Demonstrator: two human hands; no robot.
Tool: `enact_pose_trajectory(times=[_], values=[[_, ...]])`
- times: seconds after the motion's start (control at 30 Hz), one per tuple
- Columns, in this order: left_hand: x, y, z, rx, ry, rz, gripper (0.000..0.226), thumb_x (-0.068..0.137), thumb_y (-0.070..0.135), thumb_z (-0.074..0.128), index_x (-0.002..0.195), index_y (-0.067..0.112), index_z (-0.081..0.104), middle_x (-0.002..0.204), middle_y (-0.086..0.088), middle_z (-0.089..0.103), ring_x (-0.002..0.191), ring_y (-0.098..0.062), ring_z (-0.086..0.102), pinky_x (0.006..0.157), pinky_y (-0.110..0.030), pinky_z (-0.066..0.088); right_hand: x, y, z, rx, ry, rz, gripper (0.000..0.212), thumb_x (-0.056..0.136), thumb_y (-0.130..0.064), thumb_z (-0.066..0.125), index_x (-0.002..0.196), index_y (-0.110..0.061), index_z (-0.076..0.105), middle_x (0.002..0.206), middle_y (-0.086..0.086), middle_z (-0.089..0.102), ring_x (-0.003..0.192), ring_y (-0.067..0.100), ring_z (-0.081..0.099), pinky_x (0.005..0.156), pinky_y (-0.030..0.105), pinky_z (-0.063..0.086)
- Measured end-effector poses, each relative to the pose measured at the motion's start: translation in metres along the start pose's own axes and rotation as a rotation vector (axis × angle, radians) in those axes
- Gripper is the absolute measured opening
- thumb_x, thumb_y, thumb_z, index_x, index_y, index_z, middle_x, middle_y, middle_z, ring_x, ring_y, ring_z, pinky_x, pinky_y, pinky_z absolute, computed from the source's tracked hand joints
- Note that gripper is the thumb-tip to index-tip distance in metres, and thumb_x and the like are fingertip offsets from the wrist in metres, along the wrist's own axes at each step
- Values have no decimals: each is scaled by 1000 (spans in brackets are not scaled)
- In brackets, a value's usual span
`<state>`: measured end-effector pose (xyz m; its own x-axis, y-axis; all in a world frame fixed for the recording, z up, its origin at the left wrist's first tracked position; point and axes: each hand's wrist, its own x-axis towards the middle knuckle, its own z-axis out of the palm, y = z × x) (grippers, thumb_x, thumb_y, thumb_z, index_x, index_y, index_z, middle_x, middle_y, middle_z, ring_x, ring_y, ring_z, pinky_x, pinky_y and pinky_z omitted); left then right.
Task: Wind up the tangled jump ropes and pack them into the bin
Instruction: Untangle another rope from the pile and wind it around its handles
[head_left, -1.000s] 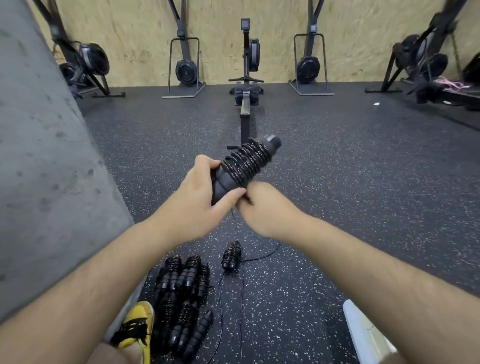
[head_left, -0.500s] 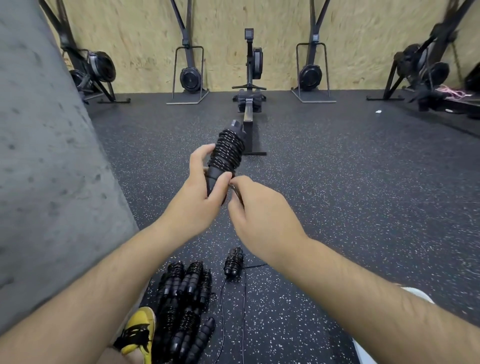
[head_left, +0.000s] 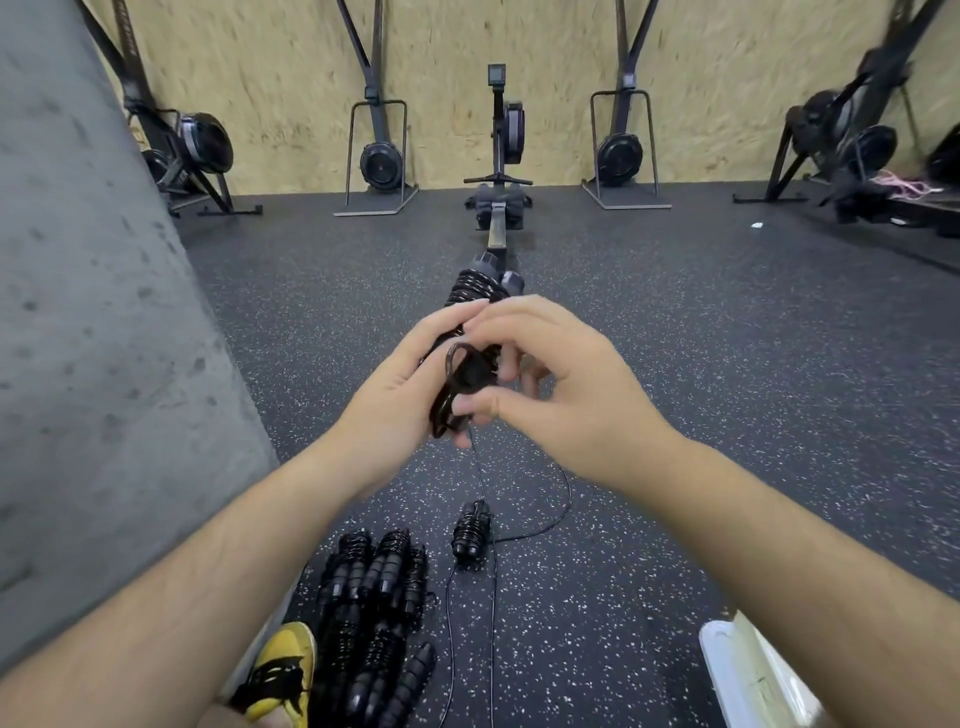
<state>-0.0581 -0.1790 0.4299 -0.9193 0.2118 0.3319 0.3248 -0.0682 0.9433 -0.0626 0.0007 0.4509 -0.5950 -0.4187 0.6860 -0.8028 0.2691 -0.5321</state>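
The left hand holds a wound jump rope above the speckled floor, its grip clamped round the lower part of the paired handles, whose coil-wrapped tops point away toward a rowing machine. The right hand meets it from the other side, its grip pinched on a small loop of cord at the bundle's near end. A thin cord hangs from the hands to the floor, beside another wound bundle. A pile of wound ropes lies just left of that, next to a yellow shoe and a concrete pillar. The corner of a white bin shows at lower right, well apart from the ropes.
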Motion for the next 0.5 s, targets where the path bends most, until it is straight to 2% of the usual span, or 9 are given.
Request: enact_pose_trajectory(times=[0.07, 0.13, 0.23, 0.4, 0.5], values=[[2, 0, 0, -63, 6, -45, 34, 106, 28, 46, 137, 37, 56, 110, -11, 68, 72, -26, 61, 58, -36, 49, 0, -5, -3, 108, 14, 35, 37, 80, -11, 81, 113, -23, 70, 90, 4, 68, 66, 15, 59, 65, 28, 49], [3, 1, 0, -119, 16, -70, 35, 108, 25, 40, 138, 35, 54, 102, -9, 69, 74, -29, 62, 57, -36, 49, 0, -7, -5, 128, 61, 25, 40, 78, -5, 81, 113, -22, 72, 83, 4, 70, 65, 12, 60, 66, 30, 51], [3, 3, -1, -192, 14, -80, 36, 106, 27, 41, 138, 36, 54, 103, -14, 69, 78, -34, 62, 56, -36, 49, 2, -2, -10, 76, 140, 69, 27, 77, -9, 83, 102, -17, 78, 79, 1, 70, 71, 19, 61, 70, 36, 50], [4, 5, 0, -275, 0, -82, 38, 107, 25, 37, 139, 35, 54, 117, -22, 66, 77, -35, 61, 57, -37, 47, 4, 6, -19, -225, 72, 100, 2, 85, -14, 78, 85, -13, 80, 68, -2, 63, 66, 9, 54, 61, 14, 37], [4, 5, 2, -305, -2, -85, 46, 104, 16, 31, 139, 32, 56, 119, -24, 66, 75, -33, 60, 56, -37, 46, 4, 8, -16, -417, -16, 61, 13, 89, -18, 71, 78, -16, 78, 68, -4, 59, 66, 7, 50, 61, 26, 40]])
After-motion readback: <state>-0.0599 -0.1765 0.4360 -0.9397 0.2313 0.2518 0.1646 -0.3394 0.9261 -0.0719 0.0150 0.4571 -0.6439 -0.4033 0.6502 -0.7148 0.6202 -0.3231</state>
